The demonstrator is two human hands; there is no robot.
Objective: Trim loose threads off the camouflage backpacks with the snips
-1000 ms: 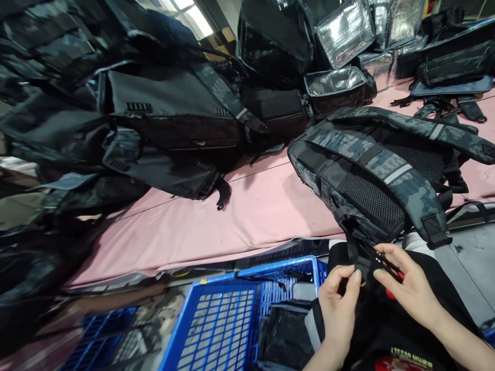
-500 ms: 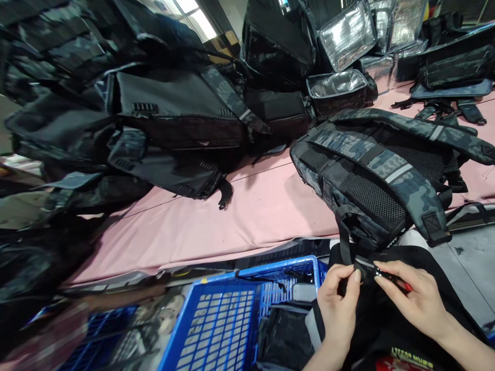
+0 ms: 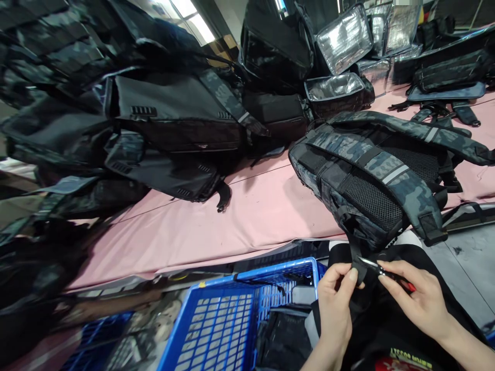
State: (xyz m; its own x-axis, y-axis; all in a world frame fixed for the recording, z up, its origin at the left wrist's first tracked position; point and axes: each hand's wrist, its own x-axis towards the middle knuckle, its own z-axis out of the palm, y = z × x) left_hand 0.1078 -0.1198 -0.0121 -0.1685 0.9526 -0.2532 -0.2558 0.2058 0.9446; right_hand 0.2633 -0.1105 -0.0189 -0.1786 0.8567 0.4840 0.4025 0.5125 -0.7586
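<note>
In the head view, my left hand (image 3: 337, 293) pinches the end of a black webbing strap (image 3: 359, 271) between thumb and fingers. This strap hangs from the lower end of a camouflage backpack (image 3: 359, 175), which lies on the pink-covered table with its padded shoulder straps up. My right hand (image 3: 415, 291) is closed on thread snips (image 3: 398, 278) with black and red handles. Their silver tip points left and lies at the strap, just above my left fingertips; whether it touches the webbing I cannot tell.
A blue plastic crate (image 3: 220, 309) with dark bag pieces stands below the table edge. Black and camouflage bags (image 3: 166, 113) are piled on the left. Silver-lined bags (image 3: 344, 38) stand at the back right. Pink cloth (image 3: 232, 221) covers the table. A blurred forearm (image 3: 112, 306) shows at lower left.
The snips' silver tip now shows longer and has come against the strap. My left fingers have turned the strap end slightly. The view has shifted a little.
</note>
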